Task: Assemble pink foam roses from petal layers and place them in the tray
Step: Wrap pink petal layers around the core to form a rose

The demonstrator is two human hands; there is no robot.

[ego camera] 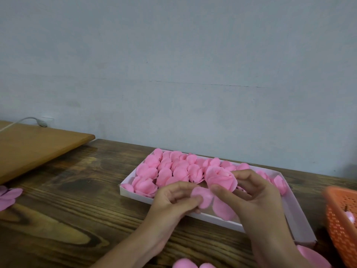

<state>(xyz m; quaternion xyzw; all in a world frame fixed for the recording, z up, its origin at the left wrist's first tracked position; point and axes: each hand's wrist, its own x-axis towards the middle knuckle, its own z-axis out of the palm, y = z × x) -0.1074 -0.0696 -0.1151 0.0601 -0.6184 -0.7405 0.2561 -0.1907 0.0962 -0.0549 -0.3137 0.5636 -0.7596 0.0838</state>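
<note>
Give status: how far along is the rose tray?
Done: finished roses fill most of the tray. In hand: right hand holds a rose while left hand pinches a petal layer below it. Left: tray's right end shows bare floor; loose petals lie on the table.

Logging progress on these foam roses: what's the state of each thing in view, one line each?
rose: held in the right hand over the tray, not set down.
petal layer: pinched by the left hand, right under the rose.
tray: far and left parts packed, near right part bare.
finished roses: sitting in the tray.
orange basket: upright, something pink inside.
loose petals: lying flat at the left edge.
</note>
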